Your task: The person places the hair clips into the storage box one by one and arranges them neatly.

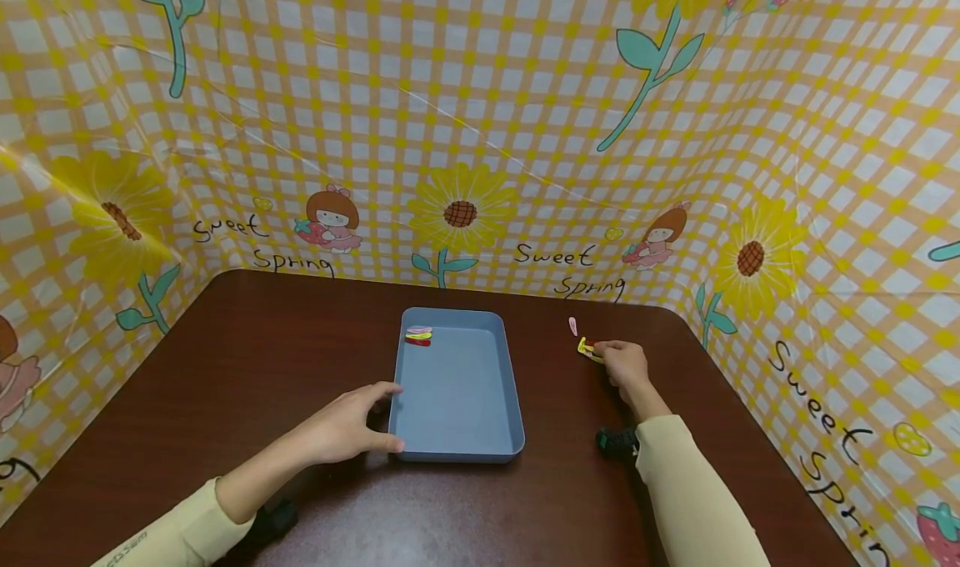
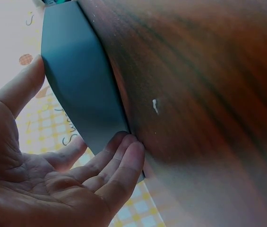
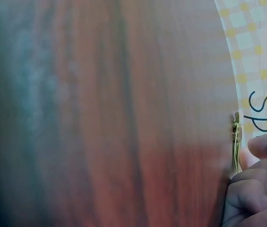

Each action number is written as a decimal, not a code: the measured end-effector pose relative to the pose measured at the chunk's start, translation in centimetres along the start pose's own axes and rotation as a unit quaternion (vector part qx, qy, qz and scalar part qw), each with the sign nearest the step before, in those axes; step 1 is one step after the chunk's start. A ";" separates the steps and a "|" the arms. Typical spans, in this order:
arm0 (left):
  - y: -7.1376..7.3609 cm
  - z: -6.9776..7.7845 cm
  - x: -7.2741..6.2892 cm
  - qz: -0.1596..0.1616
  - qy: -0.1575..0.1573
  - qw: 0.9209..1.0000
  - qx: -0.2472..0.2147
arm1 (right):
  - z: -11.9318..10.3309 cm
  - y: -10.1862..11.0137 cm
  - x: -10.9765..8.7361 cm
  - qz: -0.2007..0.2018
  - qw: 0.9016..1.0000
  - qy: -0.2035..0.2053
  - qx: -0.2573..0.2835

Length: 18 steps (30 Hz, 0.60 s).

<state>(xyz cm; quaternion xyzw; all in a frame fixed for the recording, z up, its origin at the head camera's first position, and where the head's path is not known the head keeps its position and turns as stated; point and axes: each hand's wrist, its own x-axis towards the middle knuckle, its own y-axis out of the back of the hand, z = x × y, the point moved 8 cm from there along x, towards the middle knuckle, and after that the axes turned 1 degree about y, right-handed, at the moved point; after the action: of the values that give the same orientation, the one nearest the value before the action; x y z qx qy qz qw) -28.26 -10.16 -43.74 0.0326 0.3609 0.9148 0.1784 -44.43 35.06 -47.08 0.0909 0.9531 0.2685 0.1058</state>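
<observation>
A blue-grey rectangular tray (image 1: 456,392) lies in the middle of the table. Inside its far left corner are a pink hair clip (image 1: 420,329), a yellow one (image 1: 418,335) and a red one (image 1: 417,343). My left hand (image 1: 348,425) rests its spread fingers and thumb against the tray's left side; the left wrist view shows the fingertips (image 2: 134,153) on the outer wall. To the tray's right, my right hand (image 1: 626,367) pinches a yellow hair clip (image 3: 236,142) at the tabletop, with a bit of red showing beside it. Its fingers partly hide the clip.
A pink hair clip (image 1: 573,326) lies just beyond the right hand. The dark brown table (image 1: 315,325) is enclosed at the back and sides by a checked, flower-printed cloth (image 1: 465,117). Black bands (image 1: 617,442) show under the wrists.
</observation>
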 end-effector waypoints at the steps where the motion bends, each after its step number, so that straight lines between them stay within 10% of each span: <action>1: 0.0 0.0 0.0 0.000 0.000 1.000 0.000 | -0.1 0.0 0.0 0.003 1.000 0.001 -0.004; 18: 0.0 0.1 -0.1 0.002 0.001 1.000 0.002 | -0.8 -0.1 0.1 0.054 0.995 0.020 -0.085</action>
<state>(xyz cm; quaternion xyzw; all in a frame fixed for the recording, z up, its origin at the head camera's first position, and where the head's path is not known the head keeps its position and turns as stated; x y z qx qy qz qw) -28.19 -10.10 -43.66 0.0330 0.3632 0.9144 0.1757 -44.76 34.62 -46.46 0.1278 0.9225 0.3556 0.0792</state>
